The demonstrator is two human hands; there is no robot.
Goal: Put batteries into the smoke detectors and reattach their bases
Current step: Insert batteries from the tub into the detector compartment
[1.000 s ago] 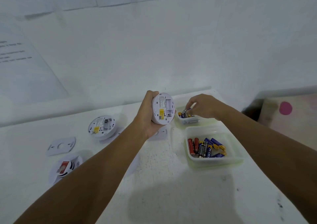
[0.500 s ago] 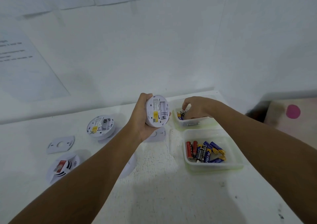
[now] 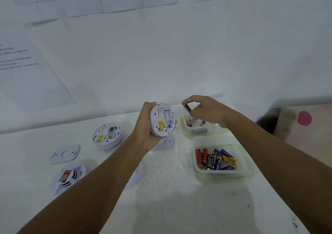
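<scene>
My left hand (image 3: 143, 126) grips a round white smoke detector (image 3: 162, 119) above the table, its back with a yellow label and an open battery bay turned toward me. My right hand (image 3: 206, 113) pinches a black battery (image 3: 187, 107) just above the far small tub (image 3: 201, 128), close to the detector's right side. A second detector (image 3: 106, 134) lies back-up on the table to the left. A flat white base plate (image 3: 65, 154) lies further left, another base (image 3: 166, 142) sits under my left hand.
A near plastic tub (image 3: 224, 174) holds several red, blue and black batteries. A detector with a red sticker (image 3: 67, 177) sits at the front left. The white wall with taped papers stands close behind the table. A pink-dotted box (image 3: 304, 119) is off the right edge.
My right hand has come up out of the far tub with a black battery pinched in its fingers. My left hand still holds the detector, tilted slightly more upright.
</scene>
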